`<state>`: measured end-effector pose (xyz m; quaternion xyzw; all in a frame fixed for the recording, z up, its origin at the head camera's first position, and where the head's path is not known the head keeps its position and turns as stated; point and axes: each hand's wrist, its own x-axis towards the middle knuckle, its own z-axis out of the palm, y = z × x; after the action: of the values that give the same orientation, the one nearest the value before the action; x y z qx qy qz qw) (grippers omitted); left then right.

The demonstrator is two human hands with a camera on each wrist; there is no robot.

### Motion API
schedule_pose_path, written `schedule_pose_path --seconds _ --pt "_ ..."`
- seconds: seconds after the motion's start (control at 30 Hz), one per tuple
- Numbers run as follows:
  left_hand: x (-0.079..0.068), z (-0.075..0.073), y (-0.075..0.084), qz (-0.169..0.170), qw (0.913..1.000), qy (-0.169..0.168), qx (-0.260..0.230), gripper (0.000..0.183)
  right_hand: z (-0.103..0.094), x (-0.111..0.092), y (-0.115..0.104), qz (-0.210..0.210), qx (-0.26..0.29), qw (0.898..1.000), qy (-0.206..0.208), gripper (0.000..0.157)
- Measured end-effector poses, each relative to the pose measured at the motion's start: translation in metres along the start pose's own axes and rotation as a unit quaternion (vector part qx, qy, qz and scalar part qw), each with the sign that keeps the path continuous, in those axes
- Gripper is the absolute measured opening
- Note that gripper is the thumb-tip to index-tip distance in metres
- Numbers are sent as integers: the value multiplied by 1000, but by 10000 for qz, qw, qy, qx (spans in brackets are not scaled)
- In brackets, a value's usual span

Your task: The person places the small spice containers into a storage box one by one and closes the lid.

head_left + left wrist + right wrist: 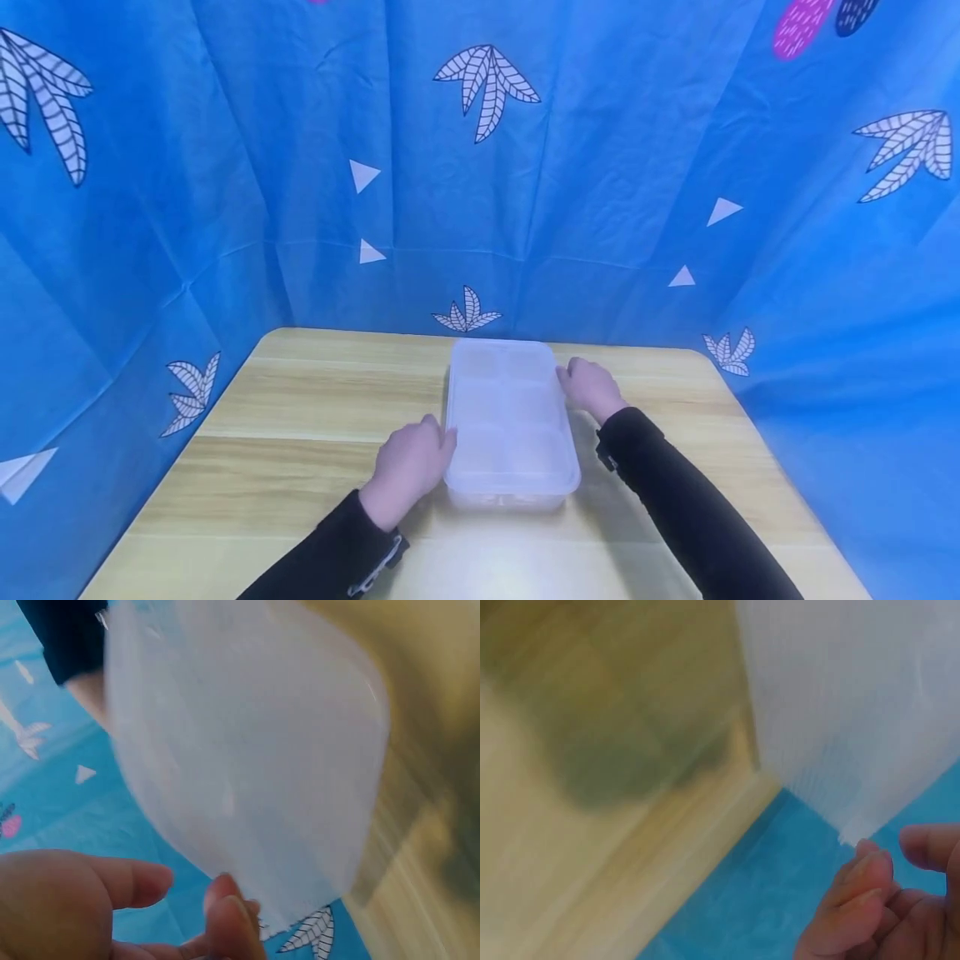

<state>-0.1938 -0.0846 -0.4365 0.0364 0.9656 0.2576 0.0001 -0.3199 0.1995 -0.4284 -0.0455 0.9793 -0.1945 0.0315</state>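
A translucent white plastic box (510,408) with a lid is lengthwise at the middle of the wooden table (315,392). Faint compartments show through its lid. My left hand (411,460) is at the box's near left side, its thumb right by the rim. In the left wrist view, the fingertips (229,919) meet the box's edge, with a gap to the thumb. At the far right side is my right hand (591,388). Its fingertips (866,870) are right at a corner of the box in the right wrist view, and the thumb stands apart from them.
A blue curtain (600,167) with white leaf and triangle prints hangs behind the table and along both its sides. Dark sleeves (682,492) cover both forearms. Bare tabletop shows on either side of the box.
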Motion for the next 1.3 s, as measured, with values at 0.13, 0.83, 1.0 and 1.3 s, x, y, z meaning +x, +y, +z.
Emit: schedule_pose_path --seconds 0.13,0.83,1.0,1.3 --pt "-23 2 2 173 9995 279 -5 34 -4 13 0 -245 -46 9994 221 35" --pt "-50 33 8 275 9870 1577 -124 25 6 60 -7 -370 -491 9979 199 37" --pt "-49 37 10 156 9848 1731 -48 22 8 62 -10 -436 -516 9975 203 33" --pt "-47 38 6 55 9826 1820 -357 25 8 62 -14 -359 -384 9984 222 30"
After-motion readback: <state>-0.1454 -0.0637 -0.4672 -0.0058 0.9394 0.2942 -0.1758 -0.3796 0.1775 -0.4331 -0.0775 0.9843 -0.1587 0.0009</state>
